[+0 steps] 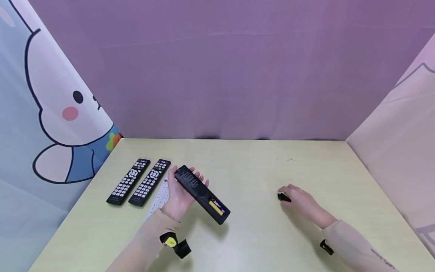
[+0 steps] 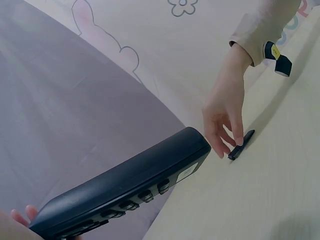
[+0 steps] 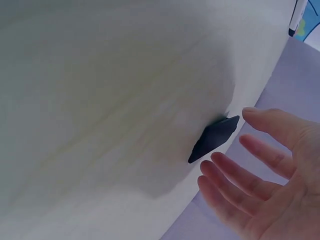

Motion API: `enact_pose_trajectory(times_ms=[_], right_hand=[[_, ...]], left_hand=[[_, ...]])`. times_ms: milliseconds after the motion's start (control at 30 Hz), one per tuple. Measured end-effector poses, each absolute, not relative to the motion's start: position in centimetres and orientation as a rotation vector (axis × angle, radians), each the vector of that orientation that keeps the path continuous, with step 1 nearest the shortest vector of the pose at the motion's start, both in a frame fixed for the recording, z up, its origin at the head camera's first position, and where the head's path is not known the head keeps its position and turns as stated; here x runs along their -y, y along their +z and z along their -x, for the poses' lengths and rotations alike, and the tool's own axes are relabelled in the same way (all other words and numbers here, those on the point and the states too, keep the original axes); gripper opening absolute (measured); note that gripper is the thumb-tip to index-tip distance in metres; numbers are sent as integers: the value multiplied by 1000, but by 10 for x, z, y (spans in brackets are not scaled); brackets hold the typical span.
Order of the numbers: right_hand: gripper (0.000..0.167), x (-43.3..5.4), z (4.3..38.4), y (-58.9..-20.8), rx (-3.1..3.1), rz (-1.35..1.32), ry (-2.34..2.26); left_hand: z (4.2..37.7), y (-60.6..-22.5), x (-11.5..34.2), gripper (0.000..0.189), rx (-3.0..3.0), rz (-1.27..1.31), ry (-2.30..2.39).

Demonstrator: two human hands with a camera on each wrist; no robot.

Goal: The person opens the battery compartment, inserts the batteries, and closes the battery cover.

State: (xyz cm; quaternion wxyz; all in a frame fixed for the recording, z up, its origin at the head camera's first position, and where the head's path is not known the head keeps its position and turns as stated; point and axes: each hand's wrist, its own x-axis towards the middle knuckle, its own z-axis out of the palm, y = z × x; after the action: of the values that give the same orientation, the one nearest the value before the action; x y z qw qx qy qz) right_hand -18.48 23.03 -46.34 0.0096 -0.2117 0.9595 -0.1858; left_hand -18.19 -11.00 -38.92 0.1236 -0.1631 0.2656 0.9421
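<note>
My left hand point(image 1: 180, 198) grips a black remote control point(image 1: 195, 186) by its upper end, back side up and tilted above the table. Its battery compartment point(image 1: 217, 206) is uncovered, with yellow and dark blue showing inside. In the left wrist view the remote control point(image 2: 125, 180) appears side-on, its buttons facing down. Over on the right, my right hand point(image 1: 300, 202) is at a small black battery cover point(image 1: 284, 197) low over the table. Seen from the right wrist, thumb and fingers point(image 3: 270, 155) spread loosely about the cover point(image 3: 215, 139), fingertips right by its edges.
Two black remote controls point(image 1: 128, 182) point(image 1: 150, 183) lie side by side on the left of the table point(image 1: 251, 241), buttons up. A white remote control point(image 1: 159, 198) lies partly hidden behind my left hand. A purple cloth point(image 1: 231, 83) hangs along the table's back edge.
</note>
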Motion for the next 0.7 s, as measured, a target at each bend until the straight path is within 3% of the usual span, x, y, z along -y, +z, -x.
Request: enact_pose_trajectory(times_ms=[333, 700], right_hand=[[38, -229, 188, -467, -2954, 579, -576], [30, -224, 190, -467, -2920, 563, -561]], left_hand=[[181, -388, 109, 45, -790, 475, 2749], [181, -389, 106, 44, -785, 476, 2762]])
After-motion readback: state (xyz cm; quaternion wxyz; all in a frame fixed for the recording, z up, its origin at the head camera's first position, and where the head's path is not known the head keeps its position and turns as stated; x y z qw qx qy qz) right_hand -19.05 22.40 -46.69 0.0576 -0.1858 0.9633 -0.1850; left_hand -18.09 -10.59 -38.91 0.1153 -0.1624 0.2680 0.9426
